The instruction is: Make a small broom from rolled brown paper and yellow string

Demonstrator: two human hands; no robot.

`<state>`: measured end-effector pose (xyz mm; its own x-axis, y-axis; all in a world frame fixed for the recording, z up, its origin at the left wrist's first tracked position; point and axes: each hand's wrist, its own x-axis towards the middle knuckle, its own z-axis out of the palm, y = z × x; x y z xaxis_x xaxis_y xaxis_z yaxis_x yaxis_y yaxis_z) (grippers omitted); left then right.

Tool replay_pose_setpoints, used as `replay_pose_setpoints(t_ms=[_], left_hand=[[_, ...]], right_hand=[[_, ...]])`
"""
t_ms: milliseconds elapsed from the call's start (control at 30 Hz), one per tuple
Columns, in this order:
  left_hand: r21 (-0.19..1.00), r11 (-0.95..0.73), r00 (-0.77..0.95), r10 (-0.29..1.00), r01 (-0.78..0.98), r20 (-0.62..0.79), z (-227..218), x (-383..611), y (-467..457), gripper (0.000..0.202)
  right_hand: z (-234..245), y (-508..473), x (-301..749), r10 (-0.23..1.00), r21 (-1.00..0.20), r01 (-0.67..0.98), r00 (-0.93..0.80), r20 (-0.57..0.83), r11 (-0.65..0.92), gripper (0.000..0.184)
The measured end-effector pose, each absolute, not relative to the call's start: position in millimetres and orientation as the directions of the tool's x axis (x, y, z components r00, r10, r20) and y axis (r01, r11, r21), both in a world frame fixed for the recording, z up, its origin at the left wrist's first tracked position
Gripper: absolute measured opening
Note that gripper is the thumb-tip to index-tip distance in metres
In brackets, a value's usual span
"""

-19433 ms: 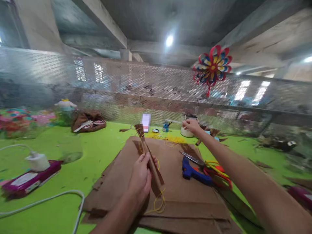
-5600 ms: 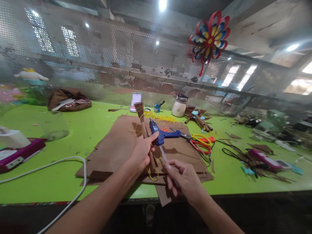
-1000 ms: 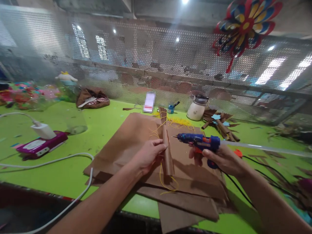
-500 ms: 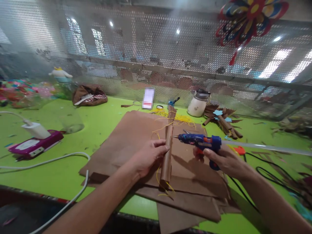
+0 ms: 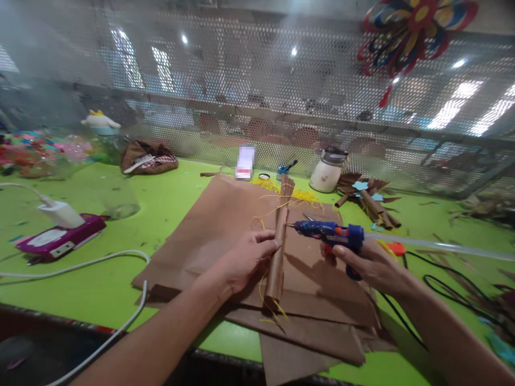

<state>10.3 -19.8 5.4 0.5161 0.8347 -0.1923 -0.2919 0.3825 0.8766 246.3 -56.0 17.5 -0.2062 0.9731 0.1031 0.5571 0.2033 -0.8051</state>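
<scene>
My left hand (image 5: pixel 253 254) pinches a rolled brown paper tube (image 5: pixel 276 268) at about its middle. Yellow string (image 5: pixel 262 287) hangs out around the tube's ends. My right hand (image 5: pixel 364 262) is wrapped round the handle of a blue hot glue gun (image 5: pixel 330 231), fingers at its orange trigger. The gun's nozzle points left and sits at the tube's right edge; whether it touches, I cannot tell. A long clear glue stick (image 5: pixel 434 244) sticks out of its back. Beneath both hands lie stacked sheets of brown paper (image 5: pixel 201 230).
On the green table (image 5: pixel 177 198) stand a lidded white jar (image 5: pixel 325 172) and a clear cup (image 5: pixel 120 198). A purple power strip (image 5: pixel 62 241) with a white cable lies left. Several paper rolls (image 5: pixel 376 206) lie at the right, near the gun's black cord (image 5: pixel 450 289). Yellow shreds (image 5: pixel 306 198) lie behind the tube.
The tube's upper end has shifted slightly right. The back edge of the brown paper has lifted a little. Both hands keep nearly the same place and hold.
</scene>
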Motion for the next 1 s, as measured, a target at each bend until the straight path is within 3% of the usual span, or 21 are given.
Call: replay_pose_setpoints(t_ms=[333,733,1000], left_hand=[[0.87,0.387,0.502,0.842,-0.305,-0.198,4,10,-20,0.018],[0.904,0.35,0.547,0.82,-0.245,-0.169,9,8,-18,0.024],[0.901,0.363,0.525,0.828,-0.236,-0.197,11,9,-20,0.024]], right_hand=[[26,-61,241,0.959,-0.732,0.625,-0.235,0.158,0.273,0.036],[46,-73,235,0.93,-0.562,0.751,-0.353,0.102,0.347,0.036],[36,-70,244,0.919,-0.493,0.778,-0.364,0.15,0.389,0.033]])
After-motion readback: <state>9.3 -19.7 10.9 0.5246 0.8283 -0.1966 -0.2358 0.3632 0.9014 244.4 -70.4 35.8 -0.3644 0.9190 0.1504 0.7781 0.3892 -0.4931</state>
